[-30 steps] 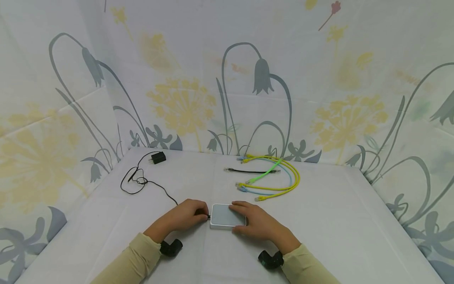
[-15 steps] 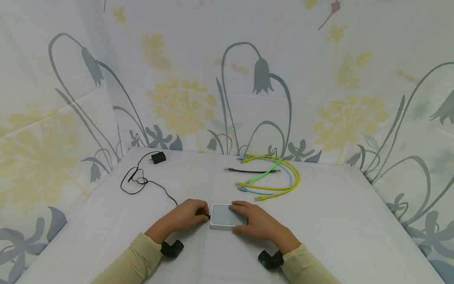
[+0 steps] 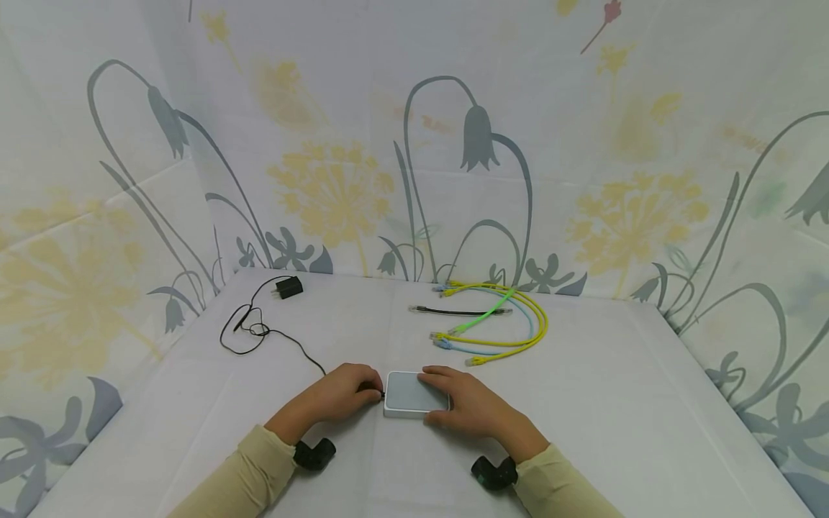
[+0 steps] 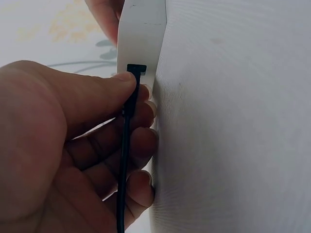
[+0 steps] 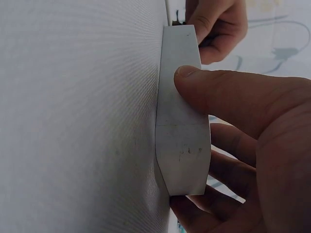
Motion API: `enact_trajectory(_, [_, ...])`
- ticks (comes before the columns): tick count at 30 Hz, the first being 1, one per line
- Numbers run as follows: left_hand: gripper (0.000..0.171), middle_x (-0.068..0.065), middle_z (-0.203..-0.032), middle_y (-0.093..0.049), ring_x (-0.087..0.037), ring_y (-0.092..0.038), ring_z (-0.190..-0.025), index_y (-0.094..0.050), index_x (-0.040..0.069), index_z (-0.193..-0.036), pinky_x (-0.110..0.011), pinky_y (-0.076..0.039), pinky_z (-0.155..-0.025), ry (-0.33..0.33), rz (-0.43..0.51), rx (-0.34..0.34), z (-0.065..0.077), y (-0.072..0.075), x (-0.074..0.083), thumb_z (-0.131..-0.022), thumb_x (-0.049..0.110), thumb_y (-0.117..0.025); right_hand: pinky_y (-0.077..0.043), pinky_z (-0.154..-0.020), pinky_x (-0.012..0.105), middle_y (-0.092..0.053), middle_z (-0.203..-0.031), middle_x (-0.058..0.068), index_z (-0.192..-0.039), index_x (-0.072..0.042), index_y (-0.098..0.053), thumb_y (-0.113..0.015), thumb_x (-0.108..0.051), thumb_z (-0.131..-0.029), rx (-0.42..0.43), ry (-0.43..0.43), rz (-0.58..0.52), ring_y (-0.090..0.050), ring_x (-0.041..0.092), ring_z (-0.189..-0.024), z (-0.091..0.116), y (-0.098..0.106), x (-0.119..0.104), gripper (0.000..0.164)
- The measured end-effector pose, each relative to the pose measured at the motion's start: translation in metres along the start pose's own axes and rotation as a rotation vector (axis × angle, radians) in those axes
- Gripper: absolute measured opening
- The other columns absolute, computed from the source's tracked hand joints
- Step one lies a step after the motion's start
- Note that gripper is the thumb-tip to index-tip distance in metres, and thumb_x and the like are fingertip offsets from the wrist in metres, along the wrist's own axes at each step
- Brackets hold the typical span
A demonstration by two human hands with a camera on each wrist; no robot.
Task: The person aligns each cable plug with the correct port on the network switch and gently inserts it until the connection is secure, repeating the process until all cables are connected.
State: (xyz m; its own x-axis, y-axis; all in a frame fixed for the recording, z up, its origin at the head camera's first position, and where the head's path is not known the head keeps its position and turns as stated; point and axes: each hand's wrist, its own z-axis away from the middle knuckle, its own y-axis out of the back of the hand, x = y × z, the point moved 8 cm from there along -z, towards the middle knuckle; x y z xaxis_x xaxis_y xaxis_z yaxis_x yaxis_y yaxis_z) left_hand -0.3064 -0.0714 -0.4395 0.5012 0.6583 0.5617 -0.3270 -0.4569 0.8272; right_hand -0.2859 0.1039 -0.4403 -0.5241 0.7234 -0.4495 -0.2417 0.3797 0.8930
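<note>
On a white surface [image 3: 615,410], at near centre, lies a flat white-and-grey box [image 3: 404,394]. A person's left hand [image 3: 345,392] pinches the plug [image 4: 130,104] of a black cable [image 4: 124,160] at its left side; the right hand [image 3: 476,405] grips its right end between thumb and fingers. Far left sits a black power adapter [image 3: 289,288]; coloured network cables [image 3: 540,314] lie beyond the box, to the right.

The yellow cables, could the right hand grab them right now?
Probably not right now: the right hand grips the white box. If it let go, nothing seems to lie between it and the yellow cables.
</note>
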Motion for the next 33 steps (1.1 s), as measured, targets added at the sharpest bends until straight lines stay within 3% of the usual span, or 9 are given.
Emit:
enact_trajectory(18, [0.012, 0.010, -0.089, -0.062, -0.006, -0.053, -0.083, -0.067, 0.011, -0.092, -0.027, -0.046, -0.075, 0.007, 0.006, 0.015, -0.0012, 0.0003, 0.0025, -0.094, 0.023, -0.063, -0.043, -0.103, 0.045, -0.046, -0.149, 0.003, -0.142, -0.015, -0.050, -0.070, -0.038, -0.087, -0.002, -0.001, -0.001, -0.049, 0.025, -0.133, 0.0003, 0.0010, -0.0019, 0.063])
enact_trajectory(33, [0.004, 0.009, -0.089, -0.065, -0.006, -0.054, -0.082, -0.069, 0.014, -0.092, -0.026, -0.046, -0.073, 0.000, 0.027, 0.037, -0.0012, 0.0014, 0.0048, -0.092, 0.017, -0.066, -0.043, -0.104, 0.045, -0.047, -0.148, 0.004, -0.142, -0.015, -0.051, -0.071, -0.039, -0.086, 0.007, 0.005, 0.007, -0.049, 0.025, -0.133, 0.0009, 0.0017, -0.0031, 0.064])
